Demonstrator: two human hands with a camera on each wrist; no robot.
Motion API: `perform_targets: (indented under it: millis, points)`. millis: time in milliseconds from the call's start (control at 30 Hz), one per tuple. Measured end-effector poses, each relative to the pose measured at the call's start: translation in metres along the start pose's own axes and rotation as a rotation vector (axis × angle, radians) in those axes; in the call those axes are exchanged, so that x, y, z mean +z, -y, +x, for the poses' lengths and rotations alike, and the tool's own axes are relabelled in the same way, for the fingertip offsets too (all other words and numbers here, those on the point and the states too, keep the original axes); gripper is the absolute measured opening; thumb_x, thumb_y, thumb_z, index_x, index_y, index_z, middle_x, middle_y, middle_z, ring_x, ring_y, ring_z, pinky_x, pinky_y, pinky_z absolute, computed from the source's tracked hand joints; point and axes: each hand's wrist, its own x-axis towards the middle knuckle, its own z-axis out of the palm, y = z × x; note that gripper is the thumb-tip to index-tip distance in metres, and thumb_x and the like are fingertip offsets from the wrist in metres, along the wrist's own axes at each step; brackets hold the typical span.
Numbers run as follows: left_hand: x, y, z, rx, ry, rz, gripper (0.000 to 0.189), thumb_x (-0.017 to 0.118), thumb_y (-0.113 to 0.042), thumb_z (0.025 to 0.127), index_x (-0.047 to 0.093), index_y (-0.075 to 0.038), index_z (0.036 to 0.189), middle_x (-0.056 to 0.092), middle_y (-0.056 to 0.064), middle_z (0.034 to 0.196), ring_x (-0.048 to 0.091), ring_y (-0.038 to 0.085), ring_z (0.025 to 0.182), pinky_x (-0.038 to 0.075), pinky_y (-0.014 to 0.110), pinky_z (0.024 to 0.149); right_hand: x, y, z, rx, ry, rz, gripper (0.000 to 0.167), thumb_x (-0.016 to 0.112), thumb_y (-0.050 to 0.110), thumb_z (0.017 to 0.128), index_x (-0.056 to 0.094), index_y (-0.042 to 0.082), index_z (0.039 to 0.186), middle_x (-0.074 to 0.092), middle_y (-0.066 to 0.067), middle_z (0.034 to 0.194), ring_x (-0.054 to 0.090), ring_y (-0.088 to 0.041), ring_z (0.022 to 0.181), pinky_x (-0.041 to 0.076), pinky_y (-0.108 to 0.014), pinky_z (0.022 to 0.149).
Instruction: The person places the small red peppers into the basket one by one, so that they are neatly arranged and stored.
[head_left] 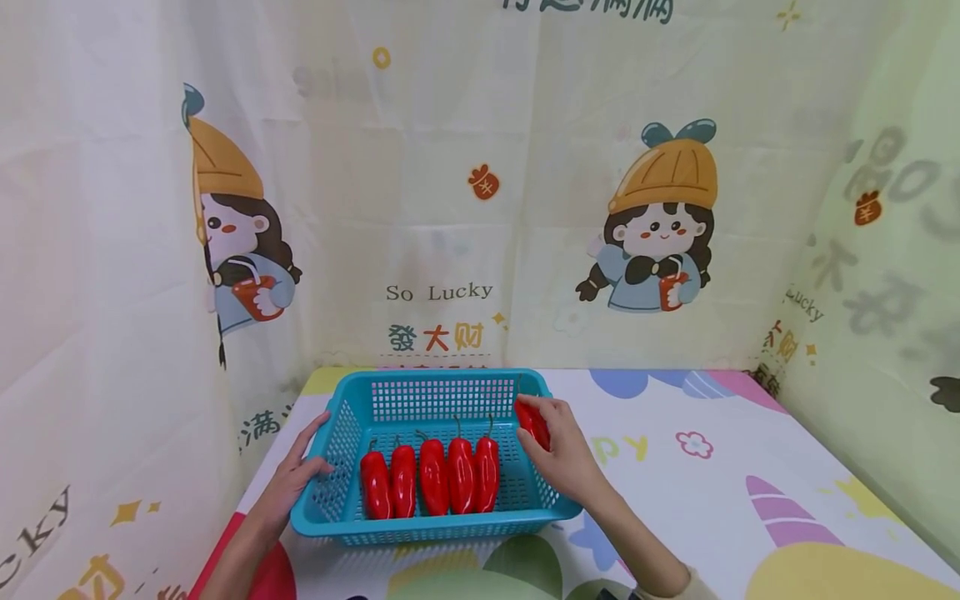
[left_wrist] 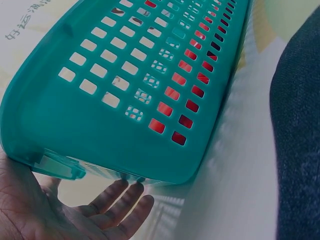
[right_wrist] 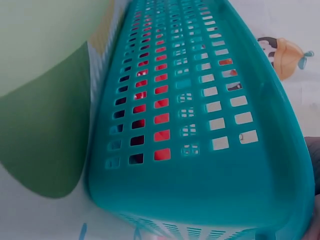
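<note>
A blue-green plastic basket (head_left: 442, 527) with latticed walls stands on the table. Several glossy red chili peppers (head_left: 433, 479) lie side by side in it, stems toward the back wall. My left hand (head_left: 281, 487) grips the basket's left end, thumb over the rim and fingers along the outside. In the left wrist view the fingers of that hand (left_wrist: 107, 215) lie against the end wall. At the basket's right end, my right hand (head_left: 558, 446) pinches another red chili pepper (head_left: 531, 423), tilted, between thumb and fingers. Only a sliver of this hand (right_wrist: 314, 220) shows in the right wrist view.
A patterned cloth (head_left: 675, 492) covers the table, printed with coloured shapes. Behind and at both sides hang cream curtains (head_left: 420, 208) with cartoon figures and lettering. Dark blue fabric (left_wrist: 302, 140) stands at the right of the left wrist view.
</note>
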Motion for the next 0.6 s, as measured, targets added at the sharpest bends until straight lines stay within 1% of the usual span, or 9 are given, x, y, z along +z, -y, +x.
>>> perform_targets:
  millis: [300, 467, 600]
  points:
    - [0.0011, 0.0014, 0.0009, 0.004, 0.005, 0.002, 0.092, 0.058, -0.010, 0.094, 0.003, -0.027, 0.166, -0.002, 0.024, 0.168, 0.011, 0.054, 0.147, 0.055, 0.053, 0.096, 0.0067, 0.0012, -0.0001, -0.002, 0.014, -0.063, 0.064, 0.077, 0.008, 0.087, 0.051, 0.009, 0.146, 0.050, -0.019, 0.141, 0.049, -0.037, 0.128, 0.062, -0.048, 0.079]
    - [0.0006, 0.0015, 0.0011, 0.003, 0.008, -0.001, 0.091, 0.057, -0.009, 0.094, 0.004, -0.027, 0.166, -0.001, 0.025, 0.167, 0.012, 0.055, 0.146, 0.056, 0.053, 0.095, 0.0081, 0.0023, -0.0007, -0.004, -0.004, -0.085, 0.061, 0.072, 0.008, 0.091, 0.049, 0.005, 0.147, 0.047, -0.021, 0.144, 0.046, -0.038, 0.130, 0.061, -0.050, 0.082]
    - [-0.0002, 0.0005, 0.0007, 0.003, 0.010, -0.010, 0.090, 0.056, -0.009, 0.094, 0.005, -0.027, 0.166, -0.001, 0.025, 0.167, 0.012, 0.054, 0.146, 0.056, 0.052, 0.095, 0.0090, 0.0025, -0.0010, -0.004, -0.030, -0.097, 0.058, 0.070, 0.004, 0.091, 0.050, 0.003, 0.146, 0.046, -0.024, 0.145, 0.045, -0.040, 0.132, 0.061, -0.052, 0.083]
